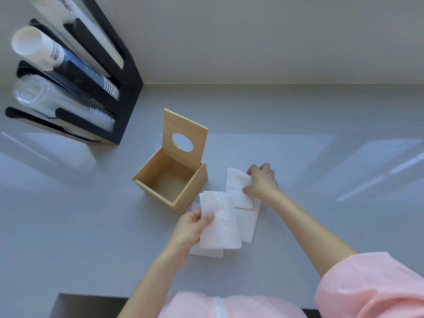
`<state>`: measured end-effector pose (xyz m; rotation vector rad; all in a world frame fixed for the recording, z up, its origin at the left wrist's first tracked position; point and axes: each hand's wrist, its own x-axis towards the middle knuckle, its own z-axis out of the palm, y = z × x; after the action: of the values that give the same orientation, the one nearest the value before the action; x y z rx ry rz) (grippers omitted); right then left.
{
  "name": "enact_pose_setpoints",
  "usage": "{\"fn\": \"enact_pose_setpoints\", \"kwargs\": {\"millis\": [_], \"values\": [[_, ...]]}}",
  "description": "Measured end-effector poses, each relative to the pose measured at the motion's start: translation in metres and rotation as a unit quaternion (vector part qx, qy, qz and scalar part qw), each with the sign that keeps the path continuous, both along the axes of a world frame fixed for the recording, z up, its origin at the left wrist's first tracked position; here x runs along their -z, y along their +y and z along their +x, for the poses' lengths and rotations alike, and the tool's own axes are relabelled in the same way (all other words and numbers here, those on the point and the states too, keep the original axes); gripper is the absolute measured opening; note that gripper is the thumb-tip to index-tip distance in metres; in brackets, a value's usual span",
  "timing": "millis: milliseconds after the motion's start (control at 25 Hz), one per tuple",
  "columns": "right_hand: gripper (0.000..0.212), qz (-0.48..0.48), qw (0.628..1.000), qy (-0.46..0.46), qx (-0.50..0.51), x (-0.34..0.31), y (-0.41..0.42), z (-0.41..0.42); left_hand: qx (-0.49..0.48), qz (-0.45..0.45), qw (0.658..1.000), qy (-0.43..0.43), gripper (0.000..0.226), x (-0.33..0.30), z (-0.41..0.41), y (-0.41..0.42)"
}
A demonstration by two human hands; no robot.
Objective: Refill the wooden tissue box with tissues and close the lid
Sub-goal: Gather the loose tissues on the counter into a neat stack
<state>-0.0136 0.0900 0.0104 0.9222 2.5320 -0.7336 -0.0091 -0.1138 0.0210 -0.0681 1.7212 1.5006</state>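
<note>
1. On the pale grey countertop (298,125), head view (the only one here): the square light-wood tissue box (171,183) sits with its hinged wooden lid with the oval hole (184,137) standing straight up at the back. Inside looks totally empty, bare wood floor.
2. The loose white folded paper tissues (246,222) lie in an overlapping spread just beside the box's near-right corner, a few sheets fanned over each other.
3. The left hand (191,227) pinches one folded sheet (218,226) by its left edge, thumb on top, fingers under. The right hand (261,181) pinches another sheet (237,180) along its right edge, near the far end of the pile.
4. Handling-wise, I'd guess these weigh nothing and flop like crazy, so grabbing one corner just makes them droop or unfold. Better to square the lot into one stack and hold it by both long edges, then drop it flat into the box.
5. Off to the far left is a black slotted cup-and-lid dispenser rack (107,88), well away from all this.
</note>
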Motion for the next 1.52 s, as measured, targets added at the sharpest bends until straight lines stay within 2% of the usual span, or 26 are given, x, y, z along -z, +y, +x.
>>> {"fn": "enact_pose_setpoints", "kwargs": {"millis": [280, 400, 520, 640, 760, 840, 960, 1080, 1160, 1320, 1520], "values": [[0.025, 0.029, 1.000, -0.002, 0.006, 0.007, -0.006, -0.001, 0.018, 0.002, 1.000, -0.011, 0.015, 0.002, -0.009, -0.004], [0.012, 0.018, 0.998, 0.057, 0.025, 0.001, -0.009, 0.005, 0.014, 0.007, 1.000, -0.017, 0.018, 0.003, -0.006, -0.004], [0.020, -0.097, 0.966, 0.204, 0.129, -0.023, -0.014, 0.018, -0.002, 0.021, 0.999, -0.024, 0.021, 0.003, -0.004, -0.005], [0.009, -0.226, 0.904, 0.314, 0.179, -0.051, -0.017, 0.037, -0.016, 0.041, 0.998, -0.037, 0.019, 0.003, -0.003, -0.004], [0.014, -0.394, 0.833, 0.330, 0.203, -0.059, -0.028, 0.052, -0.024, 0.050, 0.997, -0.047, 0.023, 0.004, -0.002, -0.004], [0.016, -0.464, 0.815, 0.289, 0.192, -0.053, -0.041, 0.060, -0.023, 0.051, 0.997, -0.047, 0.025, 0.003, -0.002, -0.004], [0.016, -0.444, 0.852, 0.225, 0.163, -0.037, -0.060, 0.068, -0.024, 0.051, 0.997, -0.049, 0.028, 0.001, -0.003, -0.005], [0.017, -0.362, 0.901, 0.189, 0.147, -0.026, -0.070, 0.072, -0.035, 0.053, 0.996, -0.068, 0.032, 0.000, -0.003, -0.005], [0.017, -0.327, 0.920, 0.174, 0.129, -0.024, -0.071, 0.072, -0.037, 0.053, 0.995, -0.078, 0.033, 0.000, -0.003, -0.006], [0.022, -0.307, 0.938, 0.148, 0.071, -0.026, -0.071, 0.072, -0.024, 0.060, 0.995, -0.074, 0.033, -0.001, -0.001, -0.005], [0.025, -0.290, 0.944, 0.147, 0.046, -0.025, -0.073, 0.071, 0.002, 0.064, 0.997, -0.053, 0.022, 0.003, 0.000, -0.009]]}}
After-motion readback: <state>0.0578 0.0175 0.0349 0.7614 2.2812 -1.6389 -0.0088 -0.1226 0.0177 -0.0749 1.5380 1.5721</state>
